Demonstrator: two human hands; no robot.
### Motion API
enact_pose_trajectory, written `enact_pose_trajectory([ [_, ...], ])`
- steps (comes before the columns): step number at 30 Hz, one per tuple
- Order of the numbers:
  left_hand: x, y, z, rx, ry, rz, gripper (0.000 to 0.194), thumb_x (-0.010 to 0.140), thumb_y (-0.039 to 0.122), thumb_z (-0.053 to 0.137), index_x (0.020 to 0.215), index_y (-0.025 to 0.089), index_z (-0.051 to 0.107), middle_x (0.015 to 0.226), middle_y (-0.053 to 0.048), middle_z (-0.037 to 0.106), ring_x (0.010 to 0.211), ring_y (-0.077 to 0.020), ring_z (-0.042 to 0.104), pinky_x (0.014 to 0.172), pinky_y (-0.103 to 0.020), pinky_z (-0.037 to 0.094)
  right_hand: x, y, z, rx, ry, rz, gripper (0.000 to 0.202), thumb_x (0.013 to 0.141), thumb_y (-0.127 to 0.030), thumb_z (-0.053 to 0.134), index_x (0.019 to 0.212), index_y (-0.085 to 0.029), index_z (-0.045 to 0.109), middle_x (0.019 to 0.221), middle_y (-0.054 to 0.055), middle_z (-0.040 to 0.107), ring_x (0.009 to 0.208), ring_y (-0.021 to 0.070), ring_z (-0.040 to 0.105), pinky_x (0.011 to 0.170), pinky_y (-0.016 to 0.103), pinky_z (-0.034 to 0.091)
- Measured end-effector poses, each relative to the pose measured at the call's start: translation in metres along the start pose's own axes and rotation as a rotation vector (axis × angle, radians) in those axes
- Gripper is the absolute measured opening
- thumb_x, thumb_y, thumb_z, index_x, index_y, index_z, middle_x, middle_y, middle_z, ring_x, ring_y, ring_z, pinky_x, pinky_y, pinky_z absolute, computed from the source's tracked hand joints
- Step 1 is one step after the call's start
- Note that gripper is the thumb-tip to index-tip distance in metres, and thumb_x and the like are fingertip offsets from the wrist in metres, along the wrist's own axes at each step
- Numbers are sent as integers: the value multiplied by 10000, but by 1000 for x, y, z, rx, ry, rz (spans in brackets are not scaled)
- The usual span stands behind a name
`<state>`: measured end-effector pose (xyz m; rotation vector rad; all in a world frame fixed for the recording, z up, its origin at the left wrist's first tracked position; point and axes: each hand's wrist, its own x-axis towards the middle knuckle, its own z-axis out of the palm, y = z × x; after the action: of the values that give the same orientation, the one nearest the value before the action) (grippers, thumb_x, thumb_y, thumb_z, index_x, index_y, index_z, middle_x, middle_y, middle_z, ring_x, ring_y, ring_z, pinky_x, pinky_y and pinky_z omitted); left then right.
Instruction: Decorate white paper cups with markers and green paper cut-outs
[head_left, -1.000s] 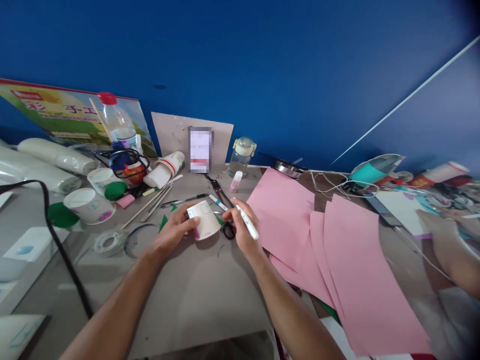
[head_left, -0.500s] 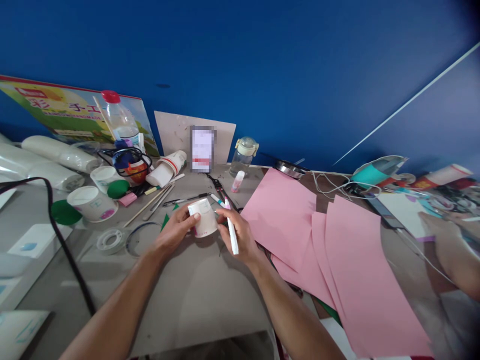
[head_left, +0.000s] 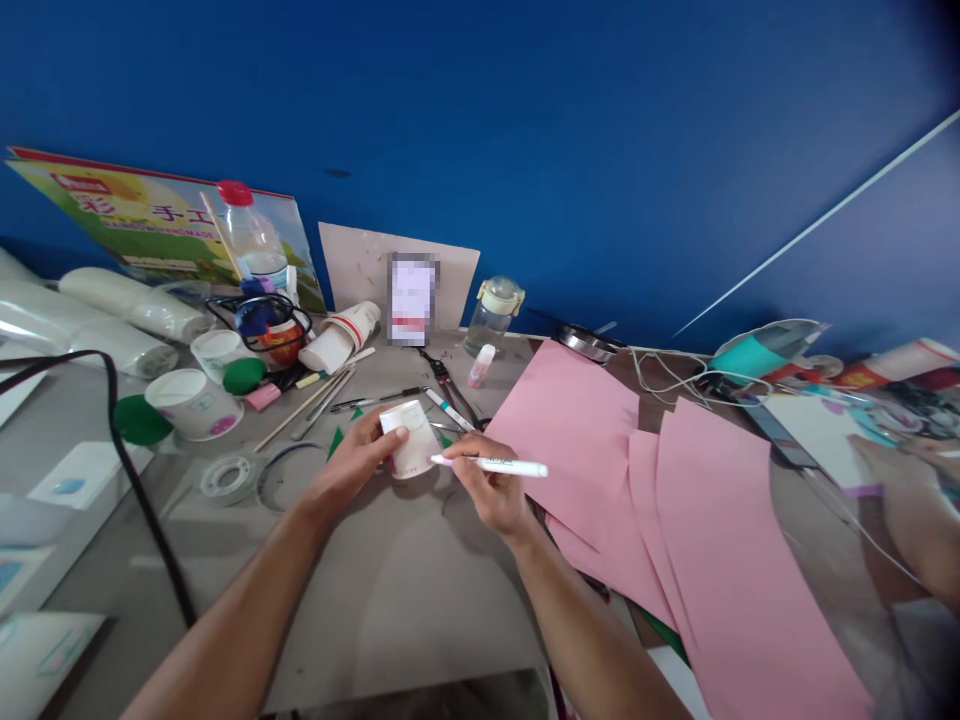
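Note:
A white paper cup (head_left: 411, 443) with faint coloured marks is tilted in my left hand (head_left: 364, 452), whose thumb lies on its side. My right hand (head_left: 491, 485) pinches a white marker (head_left: 510, 466) held nearly level. The marker's pink tip points left, at or very near the cup's lower right side; whether it touches is hard to tell. Just behind my hands lie a blue-and-white marker (head_left: 450, 408), a black pen (head_left: 379, 399) and small green scraps (head_left: 336, 440).
Pink sheets (head_left: 577, 430) spread to the right. Marked cups (head_left: 193, 405), a tape roll (head_left: 227, 480) and wooden sticks (head_left: 300, 412) lie left. A glass jar (head_left: 491, 318) and glue stick (head_left: 481, 366) stand behind. Another person's arm (head_left: 919, 510) shows far right.
The marker in my right hand has swung from steep to nearly level, its tip now down by the cup. My left hand still holds the cup. The view has shifted slightly.

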<state>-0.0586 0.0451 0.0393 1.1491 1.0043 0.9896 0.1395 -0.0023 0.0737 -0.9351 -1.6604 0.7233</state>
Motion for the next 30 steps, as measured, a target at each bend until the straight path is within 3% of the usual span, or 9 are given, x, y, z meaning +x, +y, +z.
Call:
enact_pose_trajectory([
  [18, -1, 4, 1, 67, -1, 16, 532, 730, 517, 707, 1100, 138, 655, 963, -104, 706, 763, -220, 614, 637, -292, 439, -1, 1, 4, -109, -53, -129, 222, 918, -268, 484, 768, -218, 639, 644, 10, 642, 608, 157, 546, 677, 337, 448],
  [30, -1, 6, 2, 78, 12, 23, 553, 718, 524, 716, 1100, 129, 652, 977, -111, 707, 782, -231, 620, 645, -299, 446, -1, 2, 3, -122, -54, -104, 231, 908, -272, 491, 743, -216, 643, 631, 10, 638, 614, 162, 540, 662, 334, 452],
])
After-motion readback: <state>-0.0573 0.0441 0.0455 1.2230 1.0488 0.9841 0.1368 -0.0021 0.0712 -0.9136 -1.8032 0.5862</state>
